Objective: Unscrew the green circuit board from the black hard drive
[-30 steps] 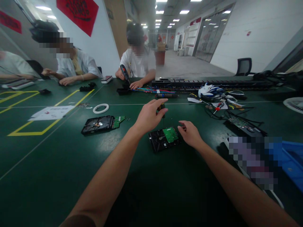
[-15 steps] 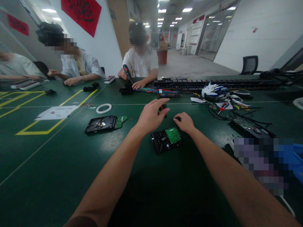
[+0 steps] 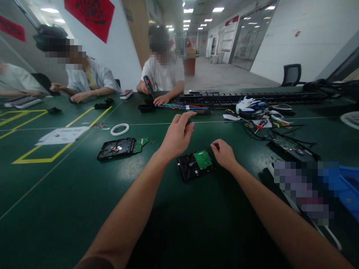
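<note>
A black hard drive (image 3: 187, 168) with a green circuit board (image 3: 202, 159) facing up lies on the green table (image 3: 84, 194) in front of me. My left hand (image 3: 177, 135) hovers just behind the drive, its fingers curled and pinched round a screwdriver that the hand hides almost wholly. My right hand (image 3: 224, 153) rests on the table at the drive's right edge. Its fingers are curled down by the far right corner, and what they hold, if anything, is hidden.
A second opened hard drive (image 3: 119, 147) and a white tape ring (image 3: 119, 129) lie to the left. Cables, gloves (image 3: 248, 105) and tools clutter the right. A blue bin (image 3: 347, 186) stands at far right. People sit across the table, one holding an electric screwdriver (image 3: 147, 85).
My left hand has risen and tipped over, so the screwdriver handle seen earlier is hidden. My right hand moved back from behind the drive to its right edge.
</note>
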`<state>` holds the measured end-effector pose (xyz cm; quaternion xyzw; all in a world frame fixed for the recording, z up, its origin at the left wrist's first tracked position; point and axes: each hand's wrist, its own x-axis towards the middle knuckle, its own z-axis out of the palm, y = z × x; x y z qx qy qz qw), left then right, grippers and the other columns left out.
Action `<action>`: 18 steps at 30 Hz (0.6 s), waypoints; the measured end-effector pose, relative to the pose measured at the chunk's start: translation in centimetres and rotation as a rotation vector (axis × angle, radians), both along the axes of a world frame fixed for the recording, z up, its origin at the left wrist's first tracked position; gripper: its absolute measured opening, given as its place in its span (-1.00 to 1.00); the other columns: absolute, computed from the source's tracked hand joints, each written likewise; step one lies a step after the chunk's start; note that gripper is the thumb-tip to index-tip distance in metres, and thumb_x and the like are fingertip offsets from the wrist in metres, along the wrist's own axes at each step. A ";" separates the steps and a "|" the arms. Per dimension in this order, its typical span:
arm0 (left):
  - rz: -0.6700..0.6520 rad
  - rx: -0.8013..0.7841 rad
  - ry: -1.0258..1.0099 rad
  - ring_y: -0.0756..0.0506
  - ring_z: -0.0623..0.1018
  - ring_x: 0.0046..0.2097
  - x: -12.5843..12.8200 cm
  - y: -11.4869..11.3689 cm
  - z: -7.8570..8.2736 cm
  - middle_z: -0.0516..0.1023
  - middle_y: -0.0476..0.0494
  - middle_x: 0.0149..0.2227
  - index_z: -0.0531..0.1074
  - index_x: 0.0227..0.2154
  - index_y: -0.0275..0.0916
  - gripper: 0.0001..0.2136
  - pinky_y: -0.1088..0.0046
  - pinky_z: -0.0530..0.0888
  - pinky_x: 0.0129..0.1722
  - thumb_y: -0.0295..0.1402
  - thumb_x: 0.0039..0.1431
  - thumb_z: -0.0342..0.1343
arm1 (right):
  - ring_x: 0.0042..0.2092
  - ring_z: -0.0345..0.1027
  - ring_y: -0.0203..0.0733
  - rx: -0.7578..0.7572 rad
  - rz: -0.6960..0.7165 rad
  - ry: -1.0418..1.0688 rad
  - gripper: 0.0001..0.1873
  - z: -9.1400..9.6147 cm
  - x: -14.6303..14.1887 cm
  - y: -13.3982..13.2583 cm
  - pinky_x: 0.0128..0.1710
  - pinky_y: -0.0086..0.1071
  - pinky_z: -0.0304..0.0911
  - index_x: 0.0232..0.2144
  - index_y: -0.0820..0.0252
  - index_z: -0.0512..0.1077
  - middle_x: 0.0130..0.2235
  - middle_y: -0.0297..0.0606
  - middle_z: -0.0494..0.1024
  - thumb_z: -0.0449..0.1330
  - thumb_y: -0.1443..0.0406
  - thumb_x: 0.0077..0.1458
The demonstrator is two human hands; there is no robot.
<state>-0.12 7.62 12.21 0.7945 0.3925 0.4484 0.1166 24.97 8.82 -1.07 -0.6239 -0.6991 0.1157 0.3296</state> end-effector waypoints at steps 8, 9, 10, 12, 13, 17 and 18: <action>-0.047 -0.010 0.147 -0.13 0.52 -0.03 0.1 -0.1 -0.4 0.41 -0.25 0.03 0.36 0.16 -0.20 -0.68 0.22 0.51 0.11 -0.52 0.42 -0.03 | -0.13 0.54 -0.06 -0.114 0.061 0.173 -0.81 0.9 0.3 -4.9 -0.18 -0.16 0.41 -0.10 0.04 0.40 0.02 -0.15 0.64 0.06 0.12 0.40; -0.042 -0.020 0.168 -0.14 0.52 0.00 0.0 0.0 -0.5 0.42 -0.25 0.04 0.38 0.13 -0.20 -0.68 0.21 0.51 0.11 -0.55 0.39 -0.03 | -0.07 0.55 -0.06 -0.126 0.090 0.196 -0.83 1.0 0.2 -4.7 -0.13 -0.15 0.41 -0.12 0.04 0.38 0.09 -0.13 0.61 0.06 0.14 0.40; -0.034 -0.028 0.176 -0.15 0.51 0.02 -0.1 0.1 -0.6 0.44 -0.25 0.04 0.39 0.10 -0.20 -0.68 0.21 0.50 0.11 -0.57 0.37 -0.04 | -0.03 0.54 -0.05 -0.134 0.108 0.208 -0.84 1.2 0.1 -4.3 -0.10 -0.14 0.41 -0.15 0.04 0.37 0.12 -0.12 0.60 0.06 0.14 0.41; -0.032 -0.031 0.192 -0.15 0.51 0.02 -0.3 0.2 -0.7 0.46 -0.23 0.01 0.41 0.06 -0.20 -0.68 0.21 0.50 0.10 -0.59 0.34 -0.03 | -0.07 0.56 -0.08 -0.159 0.142 0.232 -0.85 1.4 -0.2 -3.3 -0.09 -0.14 0.41 -0.17 0.04 0.34 0.09 -0.12 0.63 0.03 0.16 0.42; -0.029 -0.029 0.196 -0.15 0.51 0.00 -0.3 0.3 -0.6 0.48 -0.22 0.00 0.41 0.04 -0.20 -0.69 0.22 0.50 0.08 -0.59 0.32 -0.02 | -0.12 0.56 -0.10 -0.177 0.160 0.243 -0.85 1.4 -0.4 -2.7 -0.11 -0.15 0.41 -0.16 0.05 0.33 0.06 -0.13 0.64 0.01 0.16 0.43; -0.020 -0.040 0.211 -0.13 0.53 -0.06 -0.6 0.4 -0.4 0.50 -0.19 -0.05 0.43 0.02 -0.19 -0.71 0.25 0.51 0.00 -0.58 0.30 0.03 | -0.20 0.55 -0.14 -0.219 0.218 0.270 -0.85 1.4 -1.0 -1.3 -0.20 -0.21 0.40 -0.15 0.05 0.32 -0.06 -0.19 0.68 0.01 0.17 0.42; -0.025 -0.041 0.214 -0.14 0.53 -0.06 -0.6 0.4 -0.4 0.51 -0.19 -0.06 0.44 0.01 -0.19 -0.71 0.25 0.50 0.00 -0.58 0.30 0.04 | -0.23 0.53 -0.15 -0.224 0.229 0.273 -0.87 1.4 -1.1 -1.2 -0.22 -0.22 0.40 -0.16 0.05 0.32 -0.06 -0.20 0.68 0.02 0.18 0.42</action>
